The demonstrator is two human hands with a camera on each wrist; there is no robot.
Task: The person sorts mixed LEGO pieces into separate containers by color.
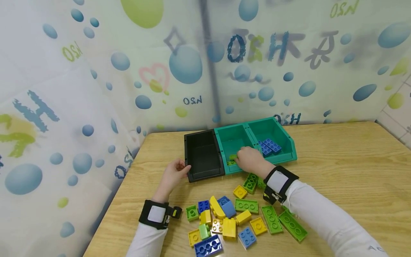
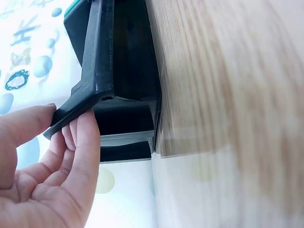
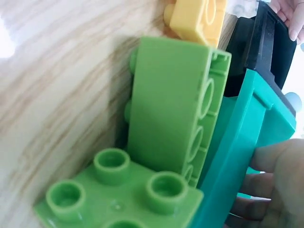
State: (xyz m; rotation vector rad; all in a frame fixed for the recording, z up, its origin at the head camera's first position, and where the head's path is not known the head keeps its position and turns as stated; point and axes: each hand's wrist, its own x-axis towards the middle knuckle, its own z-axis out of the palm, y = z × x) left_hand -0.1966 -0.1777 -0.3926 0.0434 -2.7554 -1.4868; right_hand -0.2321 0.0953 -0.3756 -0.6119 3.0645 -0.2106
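Note:
My left hand (image 1: 173,175) pinches the near-left rim of the black bin (image 1: 205,175) between thumb and fingers. The left wrist view shows the thumb on one side of the black rim (image 2: 76,111) and the fingers on the other. Inside the middle teal bin (image 1: 232,134), my right hand (image 1: 250,159) reaches over the front wall, its curled fingers at a light green brick (image 1: 233,156). Another green brick (image 1: 231,163) lies just below it. In the right wrist view the teal wall (image 3: 237,147) hides the fingertips.
Two blue bricks (image 1: 272,145) lie in the right teal bin (image 1: 285,157). Loose green, yellow and blue bricks spread over the wooden table (image 1: 337,171) before the bins. A green brick (image 1: 250,182) stands close to the teal front wall. A patterned sheet (image 1: 205,89) hangs behind.

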